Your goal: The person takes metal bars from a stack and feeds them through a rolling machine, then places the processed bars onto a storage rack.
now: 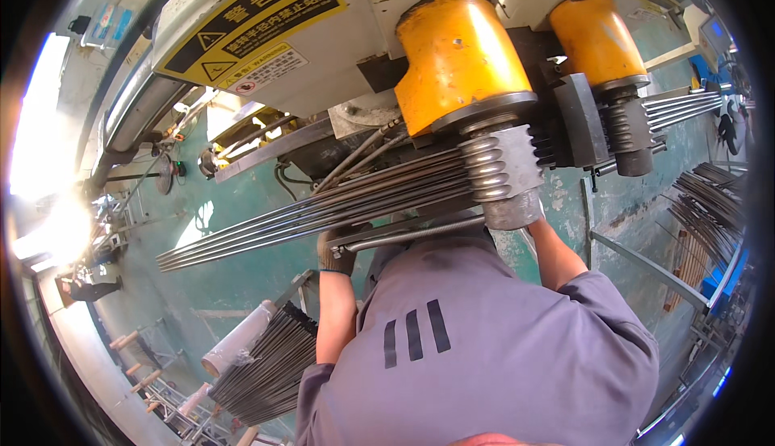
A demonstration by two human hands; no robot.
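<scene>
A bundle of long metal rods (323, 216) runs from the left into the machine, behind the near orange cylinder (464, 54) with its ribbed metal end (502, 167). My left hand (339, 254), in a light glove with dark finger parts, is bent closed at the bundle's lower edge, its fingertips hidden. Close beside that hand, a thin spring-wound bar (412, 234) lies below the rods. My right hand (538, 213) is mostly hidden behind the ribbed end; only its edge and the forearm show, so its fingers cannot be seen.
A second orange cylinder (597, 42) stands to the right. Dark rods (270, 361) and a plastic-wrapped roll (238, 339) lie at lower left. More rods (710, 204) are stacked at far right, near a metal frame rail (650, 268). A warning sign (254, 22) is on the machine.
</scene>
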